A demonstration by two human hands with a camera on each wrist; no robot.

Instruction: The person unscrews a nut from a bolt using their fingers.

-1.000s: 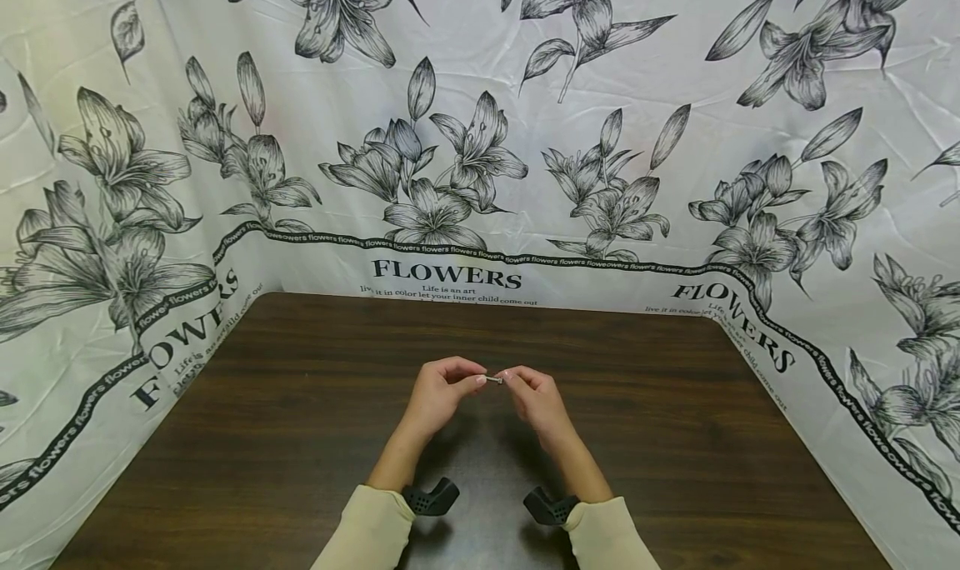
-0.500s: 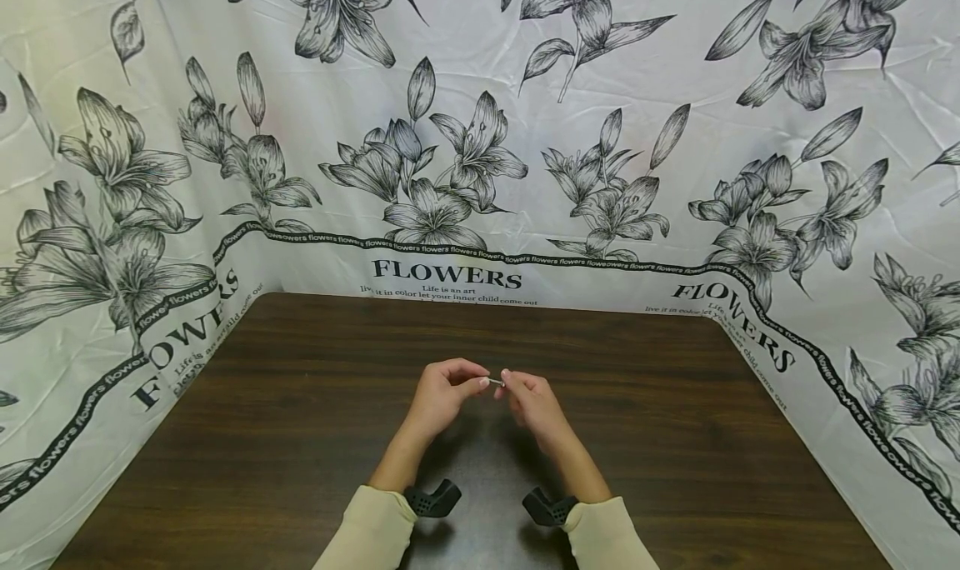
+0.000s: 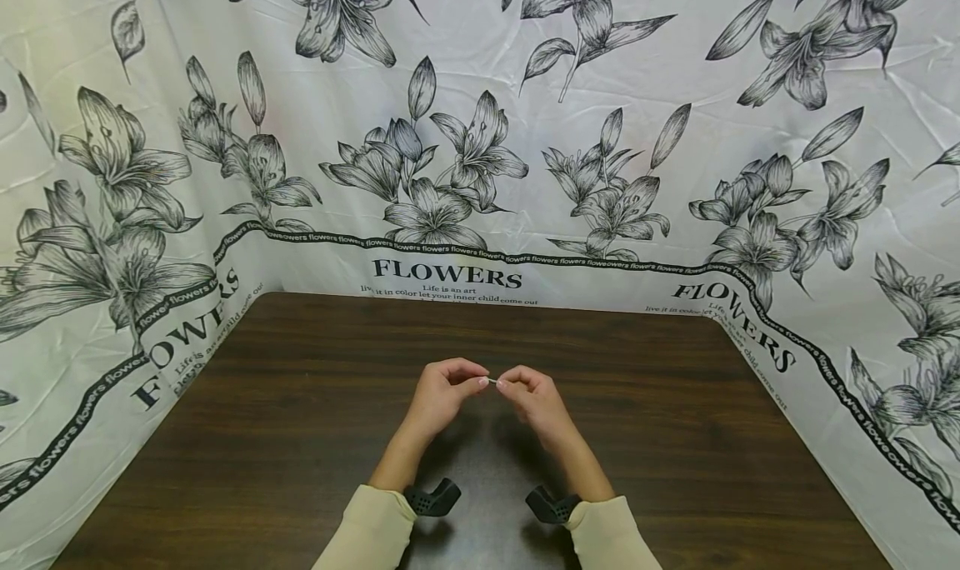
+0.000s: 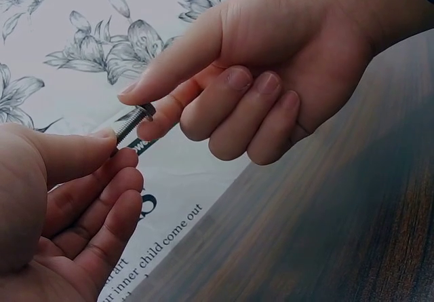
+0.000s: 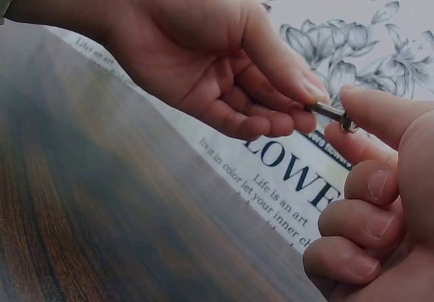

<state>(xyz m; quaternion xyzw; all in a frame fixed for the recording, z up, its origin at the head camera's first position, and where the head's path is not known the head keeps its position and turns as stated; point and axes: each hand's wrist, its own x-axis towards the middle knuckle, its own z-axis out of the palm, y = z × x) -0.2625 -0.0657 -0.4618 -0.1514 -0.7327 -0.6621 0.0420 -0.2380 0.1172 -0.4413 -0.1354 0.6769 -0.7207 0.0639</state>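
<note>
A small metal bolt (image 4: 130, 125) with a threaded shank spans the space between the two hands, above the table. My left hand (image 3: 439, 397) pinches the plain end of its shank between thumb and forefinger. At the other end is a wider, angular piece (image 5: 348, 124), a head or a nut; I cannot tell which. My right hand (image 3: 538, 400) has its thumb and forefinger on either side of this wide end, with the other fingers curled in toward the palm. In the head view only a short silvery bit of the bolt shows between the fingertips.
Under the hands lies a dark brown wooden table (image 3: 300, 437). A white cloth with black flower prints (image 3: 465, 195) hangs around its back and sides. Each wrist wears a black camera mount, one on the left (image 3: 433, 498), one on the right (image 3: 552, 505).
The right thumb and fingers have shifted against each other at the bolt's wide end and now cover more of it. The left hand has stayed nearly still, keeping its pinch.
</note>
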